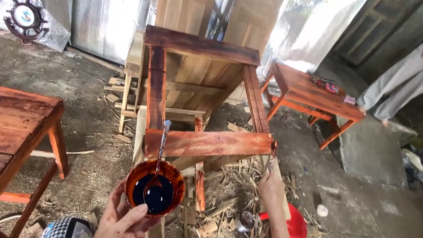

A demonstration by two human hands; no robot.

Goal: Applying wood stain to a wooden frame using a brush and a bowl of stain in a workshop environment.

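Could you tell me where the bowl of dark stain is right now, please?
In the head view, lower centre: the bowl sits in the left hand, a spoon standing in it, just below the stained wooden frame.

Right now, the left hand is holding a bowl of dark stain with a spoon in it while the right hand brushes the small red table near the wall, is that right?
Not quite. In the head view the right hand brushes the corner of the wooden frame, not the small red table. The left hand does hold the bowl of dark stain with a spoon in it.
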